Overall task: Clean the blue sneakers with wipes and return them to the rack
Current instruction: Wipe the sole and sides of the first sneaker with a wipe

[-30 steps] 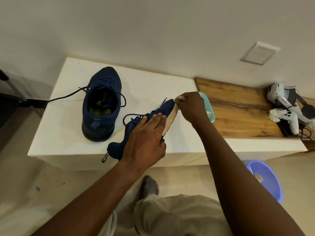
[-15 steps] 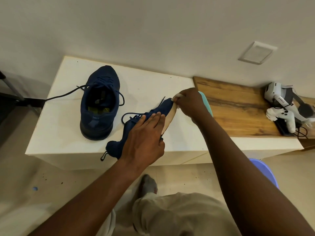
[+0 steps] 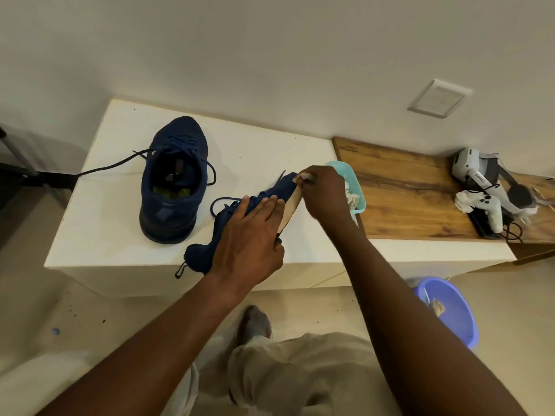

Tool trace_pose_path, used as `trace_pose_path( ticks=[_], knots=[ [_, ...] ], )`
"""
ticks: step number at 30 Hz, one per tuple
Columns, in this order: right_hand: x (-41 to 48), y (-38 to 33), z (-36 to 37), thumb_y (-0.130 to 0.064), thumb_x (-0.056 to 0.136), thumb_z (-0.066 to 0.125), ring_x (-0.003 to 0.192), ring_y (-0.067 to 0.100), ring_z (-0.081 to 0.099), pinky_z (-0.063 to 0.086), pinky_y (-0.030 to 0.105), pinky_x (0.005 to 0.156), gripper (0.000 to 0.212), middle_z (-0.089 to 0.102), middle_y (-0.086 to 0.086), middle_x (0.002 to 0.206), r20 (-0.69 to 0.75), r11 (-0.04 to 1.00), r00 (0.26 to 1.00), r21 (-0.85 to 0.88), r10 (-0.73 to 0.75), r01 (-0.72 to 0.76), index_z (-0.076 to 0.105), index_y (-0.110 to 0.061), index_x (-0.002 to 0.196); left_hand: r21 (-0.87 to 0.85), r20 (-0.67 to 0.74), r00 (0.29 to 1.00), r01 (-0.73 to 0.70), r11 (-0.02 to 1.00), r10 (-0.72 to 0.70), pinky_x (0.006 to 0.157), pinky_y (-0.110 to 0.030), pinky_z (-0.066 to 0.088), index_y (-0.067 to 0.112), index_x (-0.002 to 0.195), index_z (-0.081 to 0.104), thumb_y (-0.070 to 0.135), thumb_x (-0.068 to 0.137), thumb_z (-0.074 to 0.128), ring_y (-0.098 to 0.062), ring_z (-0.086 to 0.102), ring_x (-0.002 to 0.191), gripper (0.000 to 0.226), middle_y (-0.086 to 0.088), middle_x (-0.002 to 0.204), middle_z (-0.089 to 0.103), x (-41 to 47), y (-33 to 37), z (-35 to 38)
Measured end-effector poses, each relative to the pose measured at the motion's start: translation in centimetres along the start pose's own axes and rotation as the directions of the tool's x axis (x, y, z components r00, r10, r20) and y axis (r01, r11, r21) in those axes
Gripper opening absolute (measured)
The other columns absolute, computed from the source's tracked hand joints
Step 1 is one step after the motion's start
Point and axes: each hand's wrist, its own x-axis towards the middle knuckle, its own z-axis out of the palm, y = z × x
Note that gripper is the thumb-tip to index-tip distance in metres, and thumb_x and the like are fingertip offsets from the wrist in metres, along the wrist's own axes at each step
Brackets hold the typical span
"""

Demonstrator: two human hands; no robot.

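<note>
One sneaker [image 3: 279,187] on side, toe pointing far-right, left grip [image 3: 249,241] clamping it; right grip [image 3: 324,196] pinching wipe [image 3: 304,176].

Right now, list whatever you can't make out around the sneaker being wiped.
Head view only.
The wipe: the right hand pinches it; only a tip shows.
The held sneaker: the left hand covers its middle.
The tray: the right hand hides most of its contents.
The bucket: the forearm cuts off its left rim; the scraps inside are too small to name.
</note>
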Motion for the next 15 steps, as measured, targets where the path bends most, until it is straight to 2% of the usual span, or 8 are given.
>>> trace_pose_path(
  ticks=[3,6,9,11,13,15],
  knots=[
    [-4.7,0.9,0.3,-0.001,0.092,0.055,0.073,0.001,0.053,0.035,-0.003,0.064,0.023,0.064,-0.001,0.095,-0.025,0.997,0.997,0.017,-0.077,0.078,0.073,-0.013,0.100,-0.009,-0.009,1.000,-0.025,1.000,0.025,0.125,-0.043,0.021,0.009,0.149,0.046,0.021,0.082,0.071,-0.020,0.044,0.143,0.073,-0.007,0.153,0.049,-0.3,0.5,0.1],
    [-6.8,1.1,0.2,-0.007,0.094,0.057,0.077,0.002,0.052,0.035,-0.003,0.065,0.021,0.063,0.002,0.101,-0.026,0.993,0.992,0.009,-0.121,0.122,0.073,-0.014,0.107,-0.024,-0.021,0.999,-0.031,0.999,0.031,0.124,-0.040,0.020,0.010,0.149,0.047,0.019,0.082,0.072,-0.021,0.045,0.142,0.072,-0.007,0.151,0.051,-0.2,0.9,-0.1],
    [-4.1,0.4,0.1,-0.004,0.094,0.057,0.073,0.001,0.055,0.037,0.001,0.061,0.021,0.064,0.000,0.097,-0.061,0.996,0.997,0.069,-0.047,0.051,0.073,-0.014,0.103,-0.027,-0.020,1.000,-0.001,1.000,0.001,0.123,-0.038,0.017,0.009,0.150,0.045,0.020,0.083,0.072,-0.022,0.045,0.142,0.073,-0.008,0.152,0.050,0.2,0.4,-0.2],
    [-2.9,0.2,0.0,-0.005,0.094,0.058,0.081,0.007,0.062,0.036,0.003,0.060,0.020,0.065,-0.003,0.094,-0.102,0.996,0.995,0.086,0.003,0.006,0.072,-0.016,0.105,-0.032,-0.016,1.000,0.001,1.000,-0.001,0.123,-0.038,0.016,0.009,0.151,0.044,0.022,0.084,0.071,-0.022,0.044,0.143,0.073,-0.007,0.153,0.049,0.2,0.6,-0.2],
    [-3.4,0.2,0.3,-0.006,0.095,0.058,0.086,0.009,0.061,0.033,0.002,0.061,0.021,0.063,-0.003,0.099,-0.108,0.998,0.994,0.064,-0.001,0.008,0.071,-0.016,0.108,-0.050,-0.022,1.000,0.004,0.999,-0.005,0.123,-0.038,0.016,0.010,0.150,0.045,0.022,0.083,0.073,-0.023,0.045,0.142,0.073,-0.007,0.153,0.050,0.2,0.6,-0.3],
    [-5.2,0.4,1.1,-0.007,0.096,0.056,0.082,0.004,0.054,0.033,0.002,0.062,0.021,0.060,0.000,0.103,-0.077,0.998,0.996,0.035,-0.044,0.047,0.071,-0.016,0.108,-0.070,-0.033,0.999,0.011,0.997,-0.014,0.120,-0.036,0.015,0.010,0.148,0.049,0.020,0.081,0.076,-0.025,0.046,0.140,0.073,-0.006,0.150,0.053,0.2,0.5,-0.3]
  ],
)
